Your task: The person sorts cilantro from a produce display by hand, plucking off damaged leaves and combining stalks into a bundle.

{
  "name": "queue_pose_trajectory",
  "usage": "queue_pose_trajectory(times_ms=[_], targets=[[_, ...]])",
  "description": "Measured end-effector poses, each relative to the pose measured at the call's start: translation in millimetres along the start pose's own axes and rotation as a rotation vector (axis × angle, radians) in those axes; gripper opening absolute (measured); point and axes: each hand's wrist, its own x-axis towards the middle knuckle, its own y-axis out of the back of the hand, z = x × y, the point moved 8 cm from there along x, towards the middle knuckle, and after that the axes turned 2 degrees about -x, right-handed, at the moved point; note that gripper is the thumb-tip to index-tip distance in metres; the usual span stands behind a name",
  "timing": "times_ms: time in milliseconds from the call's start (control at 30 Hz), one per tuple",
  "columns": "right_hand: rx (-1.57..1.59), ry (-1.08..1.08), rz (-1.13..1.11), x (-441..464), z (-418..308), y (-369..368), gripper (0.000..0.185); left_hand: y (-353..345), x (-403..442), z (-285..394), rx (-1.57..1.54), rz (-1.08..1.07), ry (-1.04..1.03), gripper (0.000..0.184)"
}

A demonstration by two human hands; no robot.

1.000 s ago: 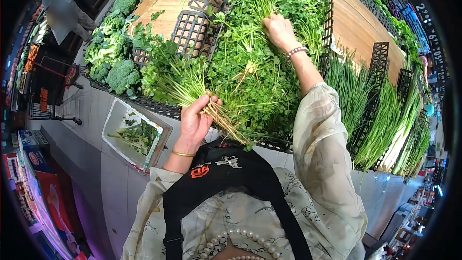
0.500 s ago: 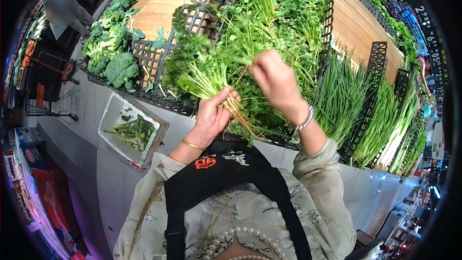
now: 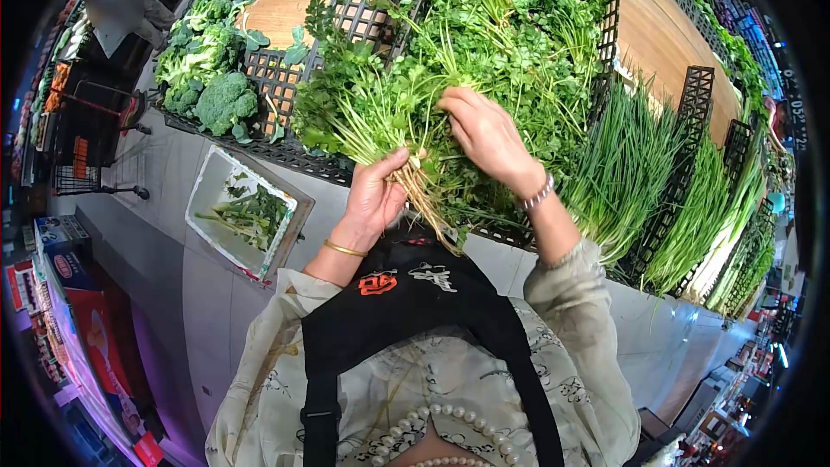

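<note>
My left hand (image 3: 373, 195) is closed around a bunch of cilantro (image 3: 367, 130), gripping it where the pale stems meet the roots. The brown roots (image 3: 424, 199) hang down in front of my apron, and the leaves point up and to the left. To its right, my right hand (image 3: 493, 138) is over the large heap of loose cilantro (image 3: 519, 43). Its fingers are bent and drawn together at the stems; what is between them is hidden.
Broccoli (image 3: 226, 104) fills a black crate at left. Chives (image 3: 627, 164) stand right of the cilantro, behind a black divider (image 3: 694, 108). A white foam box (image 3: 201, 216) with leaf scraps sits at floor level on the left. A person (image 3: 117, 4) and a cart (image 3: 95, 164) are farther left.
My right hand has come down from a raised, closed position onto the cilantro heap, its fingers stretching farther left. My left hand keeps its hold on the bunch. The whole view has shifted slightly.
</note>
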Motion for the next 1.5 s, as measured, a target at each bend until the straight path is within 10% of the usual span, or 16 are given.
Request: queue_pose_trajectory(times_ms=[300, 467, 833, 1067, 1233, 1500], targets=[[-0.156, -0.283, 0.034, 25, 80, 13, 0.026, 5, -21, 23, 0.05, -0.037, -0.158, 0.024], [0.67, -0.477, -0.414, 8, -10, -16, 0.022, -11, -24, 25, 0.09, -0.044, -0.206, 0.026], [1.261, -0.645, -0.154, -3, -41, -39, 0.012, 17, -21, 38, -0.069, 0.03, -0.21, 0.018], [0.794, 0.059, -0.448, 64, -141, -14, 0.014, 74, -19, 45, -0.223, -0.024, -0.174, 0.022], [0.737, 0.56, -0.483, 126, -262, -140, 0.03, 72, -27, 40, -0.261, -0.011, -0.142, 0.027], [0.566, 0.631, -0.351, 183, -334, -165, 0.027, 90, -30, 51, -0.254, 0.035, -0.132, 0.034]])
